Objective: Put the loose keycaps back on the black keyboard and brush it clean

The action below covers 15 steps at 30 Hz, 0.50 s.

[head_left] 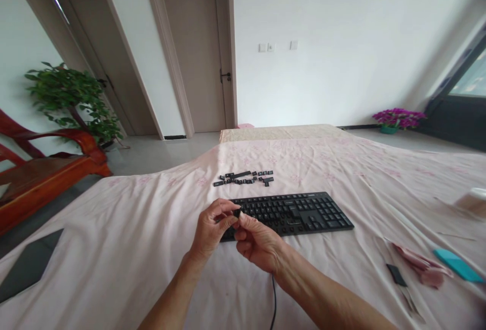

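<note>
A black keyboard (315, 211) lies on the pink cloth, its left part behind my hands. Several keys along its lower edge lack their caps. Over its left end, my left hand (213, 223) pinches a small black keycap (237, 212) between thumb and fingers. My right hand (260, 241) is closed against the same keycap, thumb and forefinger meeting it from the right. Most of the keycap is hidden by the fingertips. Beyond the keyboard lie several loose keycaps (248, 181), among them the long space bar (242, 174).
The pink cloth (152, 249) covers the surface. To the right are a black-ended metal tool (397, 274), a crumpled pink cloth piece (421, 264), a teal block (457, 264) and a pale cup-like object (473, 202). A dark flat panel (30, 264) lies left. The keyboard's cable (274, 299) runs towards me.
</note>
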Motion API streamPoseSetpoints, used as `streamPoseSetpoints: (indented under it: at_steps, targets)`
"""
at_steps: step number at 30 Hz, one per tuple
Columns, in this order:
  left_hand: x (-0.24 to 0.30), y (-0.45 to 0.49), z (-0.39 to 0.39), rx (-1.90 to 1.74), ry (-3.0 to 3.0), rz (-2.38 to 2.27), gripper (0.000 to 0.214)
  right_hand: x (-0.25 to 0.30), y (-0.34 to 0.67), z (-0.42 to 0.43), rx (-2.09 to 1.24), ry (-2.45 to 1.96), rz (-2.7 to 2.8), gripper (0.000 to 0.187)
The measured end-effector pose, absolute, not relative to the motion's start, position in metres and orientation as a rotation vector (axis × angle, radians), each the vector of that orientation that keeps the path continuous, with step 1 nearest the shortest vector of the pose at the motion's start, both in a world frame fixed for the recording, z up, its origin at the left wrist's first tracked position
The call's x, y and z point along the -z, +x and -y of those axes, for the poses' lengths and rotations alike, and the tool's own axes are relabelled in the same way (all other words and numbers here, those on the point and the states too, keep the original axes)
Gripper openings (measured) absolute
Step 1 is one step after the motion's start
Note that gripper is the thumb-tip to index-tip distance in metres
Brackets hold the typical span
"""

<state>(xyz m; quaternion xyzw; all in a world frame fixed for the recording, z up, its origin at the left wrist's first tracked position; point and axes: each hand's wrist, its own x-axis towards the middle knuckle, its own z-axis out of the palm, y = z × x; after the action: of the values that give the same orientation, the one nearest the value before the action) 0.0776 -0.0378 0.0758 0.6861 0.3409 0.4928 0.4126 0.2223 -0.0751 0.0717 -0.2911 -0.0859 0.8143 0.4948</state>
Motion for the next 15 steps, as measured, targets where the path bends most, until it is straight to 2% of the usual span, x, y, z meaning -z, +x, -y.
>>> streamPoseSetpoints:
  at_steps: [6, 15]
  targets:
    - [-0.076, 0.073, 0.037, -1.155, 1.651, -0.736, 0.015, -0.074, 0.211, 0.089, -1.974, -0.656, 0.095, 0.042]
    - [-0.079, 0.069, 0.039, -1.078, 1.576, -0.668, 0.009, -0.075, 0.201, 0.099, -1.972, -0.609, -0.015, 0.039]
